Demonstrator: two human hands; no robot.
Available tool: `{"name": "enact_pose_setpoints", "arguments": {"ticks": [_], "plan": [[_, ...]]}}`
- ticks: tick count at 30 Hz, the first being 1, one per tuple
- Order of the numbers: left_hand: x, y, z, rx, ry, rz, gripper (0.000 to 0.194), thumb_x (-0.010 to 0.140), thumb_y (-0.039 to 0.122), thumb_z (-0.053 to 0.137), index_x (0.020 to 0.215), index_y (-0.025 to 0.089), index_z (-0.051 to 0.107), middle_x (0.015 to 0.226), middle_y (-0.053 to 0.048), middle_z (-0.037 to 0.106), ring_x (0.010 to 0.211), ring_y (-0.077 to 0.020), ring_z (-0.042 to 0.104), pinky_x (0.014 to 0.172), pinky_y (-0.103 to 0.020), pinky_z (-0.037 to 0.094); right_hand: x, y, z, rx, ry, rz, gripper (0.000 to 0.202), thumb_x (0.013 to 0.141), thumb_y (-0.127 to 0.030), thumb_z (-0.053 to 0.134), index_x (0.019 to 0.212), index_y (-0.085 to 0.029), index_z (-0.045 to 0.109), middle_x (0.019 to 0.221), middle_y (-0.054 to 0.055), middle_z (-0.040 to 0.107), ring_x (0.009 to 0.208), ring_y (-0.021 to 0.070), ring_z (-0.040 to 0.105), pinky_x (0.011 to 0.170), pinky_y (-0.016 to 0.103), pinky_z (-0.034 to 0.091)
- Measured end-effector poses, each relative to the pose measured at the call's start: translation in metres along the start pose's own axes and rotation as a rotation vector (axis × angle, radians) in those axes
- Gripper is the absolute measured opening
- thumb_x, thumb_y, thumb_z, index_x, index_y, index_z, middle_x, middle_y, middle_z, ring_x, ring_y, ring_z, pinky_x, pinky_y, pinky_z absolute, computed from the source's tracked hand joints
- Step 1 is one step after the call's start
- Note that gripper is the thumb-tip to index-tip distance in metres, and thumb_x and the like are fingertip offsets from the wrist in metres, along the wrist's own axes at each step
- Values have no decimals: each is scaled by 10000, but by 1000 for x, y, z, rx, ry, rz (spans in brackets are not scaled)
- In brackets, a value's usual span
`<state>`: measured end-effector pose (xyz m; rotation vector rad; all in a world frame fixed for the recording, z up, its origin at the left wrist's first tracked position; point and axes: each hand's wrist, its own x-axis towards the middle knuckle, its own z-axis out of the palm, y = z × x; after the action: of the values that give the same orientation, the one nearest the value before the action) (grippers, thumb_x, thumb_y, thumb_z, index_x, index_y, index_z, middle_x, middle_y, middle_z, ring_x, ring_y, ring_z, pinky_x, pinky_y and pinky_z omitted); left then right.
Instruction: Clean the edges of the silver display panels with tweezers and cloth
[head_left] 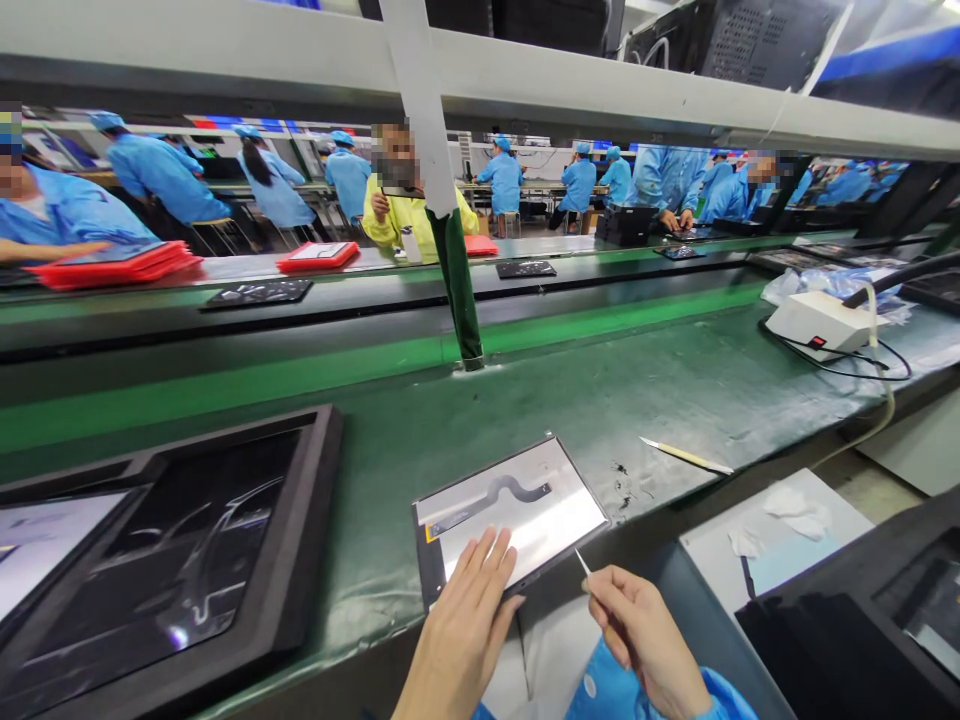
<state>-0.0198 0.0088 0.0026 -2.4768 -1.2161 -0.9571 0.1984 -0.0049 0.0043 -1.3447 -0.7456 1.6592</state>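
Observation:
A flat display panel [555, 508] with a silvery back lies on the green bench near its front edge. A dark, curved flex cable [499, 490] runs across it, with an orange end at the left. My left hand [471, 600] rests flat on the panel's lower left part, fingers stretched out. Just off the panel's lower right edge, my right hand [626, 610] pinches a thin, pale, pointed tool [583, 563]; most of it is hidden by the fingers. Its tip is close to the panel's edge, and I cannot tell whether they touch.
A craft knife [686, 455] lies right of the panel, near dark scraps [621, 485]. A black foam tray [319, 520] holding glossy screens stands at left. A white device [821, 325] with cables sits at far right. A green post [459, 290] rises behind the panel; co-workers sit beyond.

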Motion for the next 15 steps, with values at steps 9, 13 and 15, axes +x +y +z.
{"name": "enact_pose_setpoints", "arguments": {"ticks": [9, 13, 15], "plan": [[-13, 50, 26, -822, -69, -448, 231, 968, 252, 555, 802, 229, 714, 664, -5, 709, 634, -151, 692, 716, -233, 564, 7, 9, -5, 577, -203, 291, 488, 511, -403, 956, 690, -137, 589, 499, -130, 442, 333, -50, 159, 284, 68, 171], [16, 66, 42, -1455, -197, -1151, 440, 787, 578, 726, 946, 170, 766, 927, -93, 750, 959, -246, 676, 918, -319, 500, 9, 10, -8, 616, -258, 300, 488, 527, -399, 955, 701, -151, 572, 513, -134, 431, 338, -43, 150, 287, 55, 218], [32, 70, 45, -1673, -211, -1273, 567, 717, 613, 769, 1019, 133, 770, 948, -112, 743, 1018, -266, 650, 980, -340, 451, 9, 10, -7, 638, -286, 297, 474, 550, -392, 948, 708, -155, 569, 519, -131, 432, 342, -39, 148, 294, 52, 240]]}}
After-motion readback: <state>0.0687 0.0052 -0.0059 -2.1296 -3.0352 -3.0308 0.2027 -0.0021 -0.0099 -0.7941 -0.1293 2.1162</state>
